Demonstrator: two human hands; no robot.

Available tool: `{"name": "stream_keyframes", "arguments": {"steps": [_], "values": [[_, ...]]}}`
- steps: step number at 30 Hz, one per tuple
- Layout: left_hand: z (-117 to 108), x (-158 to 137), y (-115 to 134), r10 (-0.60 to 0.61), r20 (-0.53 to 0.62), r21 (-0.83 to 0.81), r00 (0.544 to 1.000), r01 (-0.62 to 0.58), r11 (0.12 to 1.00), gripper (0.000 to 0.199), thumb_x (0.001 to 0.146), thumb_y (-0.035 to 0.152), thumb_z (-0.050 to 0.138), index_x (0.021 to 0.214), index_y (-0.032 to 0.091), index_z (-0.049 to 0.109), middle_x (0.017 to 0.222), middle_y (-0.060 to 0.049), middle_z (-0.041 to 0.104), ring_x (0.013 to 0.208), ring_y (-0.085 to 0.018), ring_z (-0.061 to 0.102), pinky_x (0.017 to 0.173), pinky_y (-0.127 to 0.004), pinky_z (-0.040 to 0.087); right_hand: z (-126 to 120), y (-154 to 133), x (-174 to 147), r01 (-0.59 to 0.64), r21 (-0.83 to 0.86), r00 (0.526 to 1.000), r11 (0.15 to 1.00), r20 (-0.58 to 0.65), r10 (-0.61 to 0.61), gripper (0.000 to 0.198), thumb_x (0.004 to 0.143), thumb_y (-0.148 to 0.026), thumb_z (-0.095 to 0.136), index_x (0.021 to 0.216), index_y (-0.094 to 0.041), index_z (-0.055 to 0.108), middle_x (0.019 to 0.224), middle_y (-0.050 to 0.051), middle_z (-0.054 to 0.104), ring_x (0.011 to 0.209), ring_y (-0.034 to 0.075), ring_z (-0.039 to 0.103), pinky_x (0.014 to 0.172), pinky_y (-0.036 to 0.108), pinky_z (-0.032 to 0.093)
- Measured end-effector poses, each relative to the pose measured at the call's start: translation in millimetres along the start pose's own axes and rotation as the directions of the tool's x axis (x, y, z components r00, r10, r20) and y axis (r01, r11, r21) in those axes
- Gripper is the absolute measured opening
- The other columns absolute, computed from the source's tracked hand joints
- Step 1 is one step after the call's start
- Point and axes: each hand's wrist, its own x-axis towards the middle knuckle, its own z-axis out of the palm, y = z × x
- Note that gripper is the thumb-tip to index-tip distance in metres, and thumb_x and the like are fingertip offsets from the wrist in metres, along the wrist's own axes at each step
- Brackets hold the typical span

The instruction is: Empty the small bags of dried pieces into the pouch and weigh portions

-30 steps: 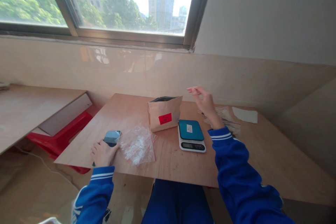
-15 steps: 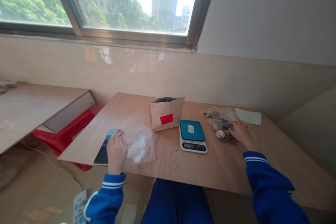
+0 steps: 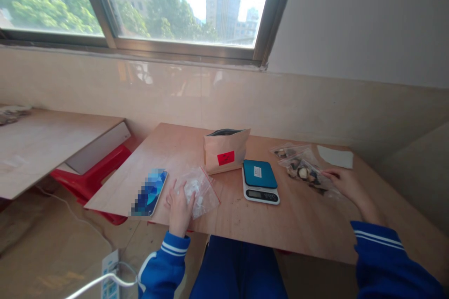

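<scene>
My left hand (image 3: pixel 180 205) rests, fingers spread, on the near left part of some clear zip bags (image 3: pixel 201 191) with red seal strips. My right hand (image 3: pixel 345 187) is at the right, fingers closed on the edge of a clear zip bag of dark and pale dried slices (image 3: pixel 307 175), perhaps mushrooms. Behind it lies another similar bag of slices (image 3: pixel 283 152). Between my hands sits a kitchen scale (image 3: pixel 260 175) with a blue top and nothing on it. An upright brown paper pouch (image 3: pixel 224 147) with a red label stands behind the scale, its top gaping.
A phone or tablet (image 3: pixel 154 194) lies at the table's left. White paper (image 3: pixel 336 157) lies at the back right. A red stool (image 3: pixel 94 177) stands between this table and another table (image 3: pixel 70 135). A power strip (image 3: pixel 110 271) and white cable are low at the left.
My left hand has moved right, off the tablet and onto the clear zip bags. My right hand has shifted right, and the bag of slices it holds now lies stretched out toward it.
</scene>
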Motion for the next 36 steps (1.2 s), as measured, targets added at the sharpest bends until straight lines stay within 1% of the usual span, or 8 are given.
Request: {"name": "stream_keyframes", "arguments": {"steps": [3, 5, 7, 10, 13, 19, 30, 36], "values": [[-21, 1, 20, 0.010, -0.036, -0.272, 0.999, -0.019, 0.962, 0.032, 0.090, 0.036, 0.048, 0.114, 0.019, 0.061, 0.130, -0.015, 0.056, 0.122, -0.033, 0.050, 0.101, -0.053, 0.036, -11, -21, -19, -0.001, -0.036, 0.992, 0.999, 0.130, 0.006, 0.014, 0.075, -0.019, 0.063, 0.071, -0.014, 0.076, 0.081, 0.017, 0.076, 0.076, 0.030, 0.068, 0.066, 0.035, 0.046], [-35, -9, 42, 0.091, 0.131, -0.554, 0.987, -0.004, 0.833, 0.028, 0.092, 0.038, 0.044, 0.106, 0.020, 0.061, 0.109, -0.010, 0.066, 0.103, -0.025, 0.061, 0.092, -0.042, 0.045, -11, -43, -38, -0.004, -0.033, 0.994, 0.999, 0.105, 0.007, 0.018, 0.075, -0.029, 0.063, 0.076, -0.016, 0.076, 0.082, 0.015, 0.076, 0.076, 0.031, 0.069, 0.067, 0.036, 0.047], [-46, -24, 69, 0.178, 0.313, -0.727, 0.933, 0.115, 0.677, 0.028, 0.093, 0.041, 0.044, 0.103, 0.021, 0.061, 0.098, -0.006, 0.067, 0.088, -0.020, 0.063, 0.082, -0.035, 0.048, -6, -73, -63, -0.019, 0.035, 0.994, 0.999, 0.106, 0.015, 0.023, 0.074, -0.037, 0.063, 0.078, -0.018, 0.076, 0.079, 0.012, 0.076, 0.073, 0.030, 0.070, 0.065, 0.037, 0.049], [-55, -49, 107, 0.313, 0.436, -0.835, 0.844, 0.249, 0.491, 0.029, 0.094, 0.043, 0.045, 0.099, 0.019, 0.062, 0.087, -0.004, 0.066, 0.079, -0.016, 0.062, 0.073, -0.028, 0.048, 10, -127, -106, -0.065, 0.215, 0.979, 0.974, 0.204, 0.020, 0.028, 0.075, -0.044, 0.062, 0.078, -0.019, 0.075, 0.080, 0.010, 0.076, 0.071, 0.027, 0.070, 0.065, 0.034, 0.052], [-58, -65, 129, 0.359, 0.457, -0.864, 0.814, 0.311, 0.395, 0.030, 0.094, 0.043, 0.045, 0.098, 0.018, 0.061, 0.084, -0.004, 0.064, 0.076, -0.015, 0.061, 0.069, -0.026, 0.046, 27, -175, -143, -0.058, 0.372, 0.951, 0.927, 0.302, -0.062, 0.025, 0.076, -0.041, 0.062, 0.076, -0.019, 0.074, 0.079, 0.008, 0.076, 0.070, 0.023, 0.070, 0.065, 0.031, 0.054], [-61, -65, 128, 0.264, 0.408, -0.850, 0.874, 0.259, 0.459, 0.027, 0.093, 0.044, 0.046, 0.084, 0.019, 0.054, 0.079, 0.000, 0.058, 0.075, -0.014, 0.056, 0.071, -0.025, 0.043, 51, -209, -179, -0.025, 0.537, 0.933, 0.843, 0.316, -0.173, 0.022, 0.078, -0.038, 0.064, 0.068, -0.019, 0.069, 0.069, 0.005, 0.070, 0.063, 0.019, 0.068, 0.060, 0.027, 0.053], [-58, -61, 117, 0.234, 0.375, -0.780, 0.897, 0.169, 0.602, 0.029, 0.089, 0.040, 0.047, 0.068, 0.021, 0.044, 0.059, 0.004, 0.043, 0.055, -0.011, 0.044, 0.054, -0.023, 0.034, 56, -206, -189, -0.303, 0.708, 0.871, 0.638, 0.478, -0.116, 0.029, 0.079, -0.044, 0.069, 0.074, -0.016, 0.066, 0.071, 0.005, 0.071, 0.067, 0.019, 0.068, 0.062, 0.027, 0.053], [-61, -64, 123, 0.151, 0.315, -0.752, 0.937, 0.149, 0.642, 0.028, 0.084, 0.035, 0.050, 0.061, 0.021, 0.040, 0.055, 0.005, 0.036, 0.051, -0.010, 0.035, 0.050, -0.023, 0.029, 55, -213, -194, -0.278, 0.700, 0.903, 0.658, 0.423, -0.068, 0.026, 0.078, -0.042, 0.069, 0.073, -0.016, 0.067, 0.071, 0.004, 0.071, 0.065, 0.019, 0.067, 0.061, 0.026, 0.051]]}}
